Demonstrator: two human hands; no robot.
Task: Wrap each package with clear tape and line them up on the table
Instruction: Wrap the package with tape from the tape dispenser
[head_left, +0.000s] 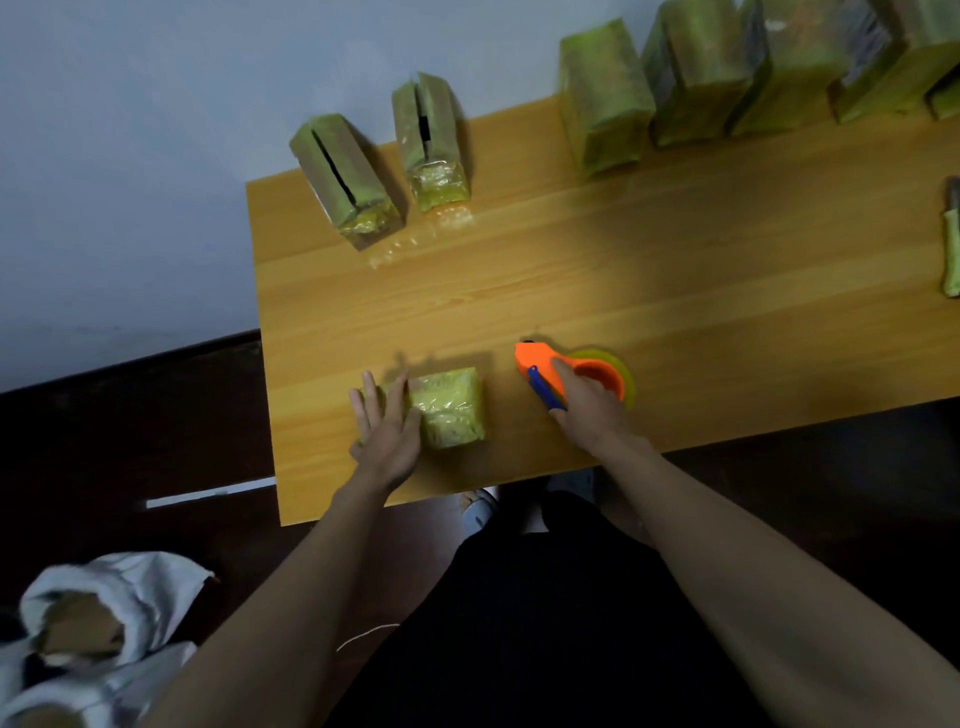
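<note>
On the orange-brown wooden table (623, 270), near its front edge, lies a yellow-green package wrapped in clear tape (449, 408). The left hand (387, 428) presses flat on its left end, fingers straight and slightly spread. The right hand (589, 405), arm extended, curls its fingers around the orange tape dispenser with a blue handle (545, 371) just beside it.

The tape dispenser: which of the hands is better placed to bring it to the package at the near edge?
The right hand, probably. It already grips the orange tape dispenser, just right of the package. The left hand lies flat on the package and steadies it.
</note>
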